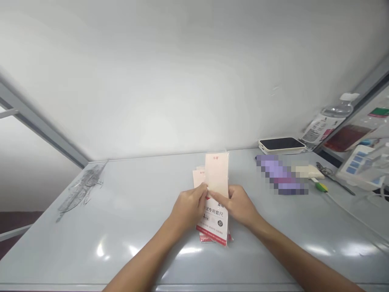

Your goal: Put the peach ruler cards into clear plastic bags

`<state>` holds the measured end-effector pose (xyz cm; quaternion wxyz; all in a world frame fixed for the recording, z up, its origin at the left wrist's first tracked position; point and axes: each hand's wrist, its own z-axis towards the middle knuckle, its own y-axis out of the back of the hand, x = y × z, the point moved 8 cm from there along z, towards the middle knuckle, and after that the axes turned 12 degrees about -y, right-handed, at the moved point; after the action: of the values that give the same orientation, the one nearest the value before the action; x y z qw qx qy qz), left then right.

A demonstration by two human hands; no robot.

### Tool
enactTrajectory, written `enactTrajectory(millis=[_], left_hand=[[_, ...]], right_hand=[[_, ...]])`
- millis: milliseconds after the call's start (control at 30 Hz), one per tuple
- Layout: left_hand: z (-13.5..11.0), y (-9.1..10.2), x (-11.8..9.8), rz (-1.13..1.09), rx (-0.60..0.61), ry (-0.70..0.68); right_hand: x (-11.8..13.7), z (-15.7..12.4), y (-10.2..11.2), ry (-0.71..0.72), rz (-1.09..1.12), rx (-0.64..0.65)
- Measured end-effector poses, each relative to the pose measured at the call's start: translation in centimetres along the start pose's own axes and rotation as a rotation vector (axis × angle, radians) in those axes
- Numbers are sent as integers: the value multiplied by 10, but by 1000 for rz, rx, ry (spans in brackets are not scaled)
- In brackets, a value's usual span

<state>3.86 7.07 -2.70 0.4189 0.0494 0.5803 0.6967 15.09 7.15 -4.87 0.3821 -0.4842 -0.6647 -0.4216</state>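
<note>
A ruler set packet (216, 170), flat and pale pink above with a white printed lower half and a red bottom band, is held upright over the middle of the table. My left hand (189, 207) pinches its left edge at mid-height, fingers closed. From the right, my right hand (241, 205) grips the same packet, thumb across the front and fingers behind it. Clear plastic wrap shows along the packet's edges. Partly hidden behind it are similar packets (198, 177), whose number I cannot tell.
Grey table (136, 231) with a scuffed dark patch (82, 188) at left, against a white wall. At right are a phone (282, 144), a blurred purple item (281, 174), a cable with a green-yellow plug (321, 187), a tilted bottle (330, 119) and a white-blue box (360, 164).
</note>
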Motion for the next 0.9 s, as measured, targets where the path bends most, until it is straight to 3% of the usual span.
enactTrajectory(millis=[367, 767, 900], left_hand=[[1, 4, 1, -77, 29, 93], [-2, -1, -1, 84, -141, 90], [-1, -1, 4, 51, -136, 101]], right_hand=[[2, -5, -4, 62, -46, 19], [-2, -2, -5, 43, -20, -12], [-2, 0, -5, 53, -5, -16]])
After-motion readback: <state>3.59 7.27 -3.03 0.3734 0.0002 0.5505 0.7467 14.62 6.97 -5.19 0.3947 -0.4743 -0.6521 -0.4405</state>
